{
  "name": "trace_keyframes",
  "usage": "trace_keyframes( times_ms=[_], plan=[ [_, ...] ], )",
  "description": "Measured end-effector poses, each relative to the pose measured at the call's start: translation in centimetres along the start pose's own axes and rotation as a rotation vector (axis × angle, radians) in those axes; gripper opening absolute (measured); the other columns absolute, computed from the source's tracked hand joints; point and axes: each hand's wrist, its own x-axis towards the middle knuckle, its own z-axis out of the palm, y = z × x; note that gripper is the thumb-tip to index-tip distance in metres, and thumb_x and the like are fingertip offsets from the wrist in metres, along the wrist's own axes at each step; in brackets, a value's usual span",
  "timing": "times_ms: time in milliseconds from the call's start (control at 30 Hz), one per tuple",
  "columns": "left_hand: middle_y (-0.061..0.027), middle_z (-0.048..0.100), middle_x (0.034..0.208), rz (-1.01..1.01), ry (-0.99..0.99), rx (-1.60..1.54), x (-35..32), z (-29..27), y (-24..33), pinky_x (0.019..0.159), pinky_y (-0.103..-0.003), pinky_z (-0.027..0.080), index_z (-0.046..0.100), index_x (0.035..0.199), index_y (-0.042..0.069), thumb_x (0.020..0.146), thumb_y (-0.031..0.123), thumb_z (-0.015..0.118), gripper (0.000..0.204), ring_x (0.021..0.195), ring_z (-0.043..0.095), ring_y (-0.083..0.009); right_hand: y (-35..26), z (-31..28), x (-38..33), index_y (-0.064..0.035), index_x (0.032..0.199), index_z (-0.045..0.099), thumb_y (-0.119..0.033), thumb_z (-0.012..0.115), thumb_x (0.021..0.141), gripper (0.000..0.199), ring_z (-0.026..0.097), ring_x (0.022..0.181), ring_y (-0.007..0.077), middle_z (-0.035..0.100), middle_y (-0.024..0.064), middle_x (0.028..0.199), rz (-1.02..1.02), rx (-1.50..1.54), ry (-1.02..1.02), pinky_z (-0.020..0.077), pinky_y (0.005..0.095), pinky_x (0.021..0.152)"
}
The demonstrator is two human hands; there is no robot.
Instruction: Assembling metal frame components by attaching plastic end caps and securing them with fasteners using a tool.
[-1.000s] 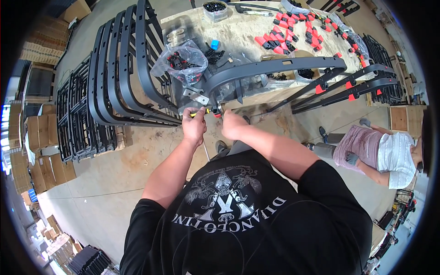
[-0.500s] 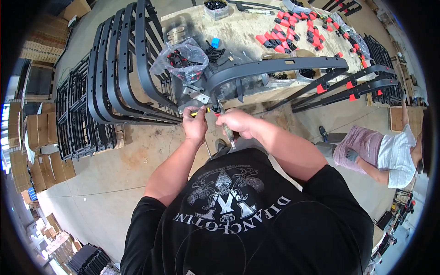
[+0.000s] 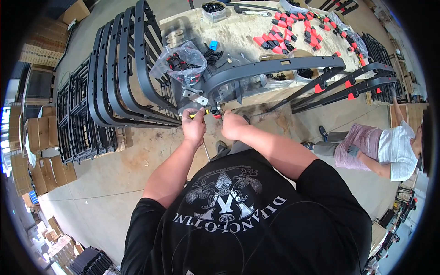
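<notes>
Bright, diffuse light fills a wide view ringed in black.
Glare burns out the windows (image 3: 10, 121) at the far left, and bluish fringing tints both side rims. The floor (image 3: 105, 183) and worktop (image 3: 243, 30) are well lit; the shirt (image 3: 266, 243) sinks into near-solid black apart from its pale print. Soft shading models the forearms (image 3: 270, 142), and the clear bag (image 3: 195, 57) catches small glints. Fisheye distortion bows straight edges, and the outskirts look soft and stretched. Fine detail between the hands (image 3: 193, 126) is too small to read.

Brown cardboard boxes (image 3: 58, 168) at left
</notes>
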Motion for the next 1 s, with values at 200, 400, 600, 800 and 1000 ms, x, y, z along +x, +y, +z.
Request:
trace_keyframes(
  times_ms=[200,400,600,800,1000],
  plan=[
    [0.0016,0.049,0.065,0.142,0.083,0.053,0.6,-1.5,-1.1,0.038,-0.025,0.027,0.046,0.1,0.015,0.096,0.016,0.068,0.022,0.045,0.039,-0.0073,-3.4,-5.4,-0.3,0.0024,0.098,0.06,-0.022,0.056,0.093,0.026,0.06,0.052,0.0249,0.063,0.0144,0.071,0.377,0.764,-0.673,0.045,0.0405,0.043],
    [0.0017,0.05,0.065,0.119,0.081,0.059,0.9,-0.5,-1.1,0.038,-0.025,0.026,0.047,0.099,0.015,0.097,0.016,0.068,0.021,0.045,0.039,-0.0078,-0.6,0.4,0.6,0.0067,0.097,0.06,-0.019,0.056,0.09,0.027,0.068,0.068,0.0344,0.066,0.021,0.078,0.072,0.141,-0.273,0.053,0.0472,0.055],
    [0.0009,0.05,0.064,0.121,0.07,0.071,0.7,-0.3,-0.5,0.037,-0.026,0.027,0.047,0.099,0.014,0.096,0.016,0.068,0.022,0.044,0.039,-0.0084,-2.3,-3.3,-0.5,0.0164,0.115,0.054,-0.016,0.057,0.086,0.043,0.069,0.101,0.0404,0.067,0.0319,0.106,0.259,0.377,-0.406,0.0565,0.05,0.08],
    [0.0,0.051,0.065,0.182,0.134,0.102,1.4,-1.7,-2.5,0.037,-0.026,0.028,0.047,0.1,0.014,0.095,0.016,0.069,0.023,0.044,0.039,-0.0088,-4.1,-4.4,-0.9,0.0112,0.109,0.057,-0.019,0.056,0.09,0.036,0.068,0.063,0.0311,0.067,0.0263,0.084,0.327,0.376,-0.509,0.0519,0.043,0.05],
    [0.0004,0.051,0.065,0.123,0.079,0.066,1.0,-0.3,-1.3,0.037,-0.026,0.027,0.047,0.099,0.013,0.095,0.017,0.069,0.023,0.044,0.038,-0.008,-2.2,-3.3,-1.2,0.0124,0.111,0.056,-0.016,0.056,0.088,0.037,0.072,0.075,0.0367,0.069,0.0273,0.093,0.297,0.575,-0.453,0.0568,0.0472,0.057]
  ],
)
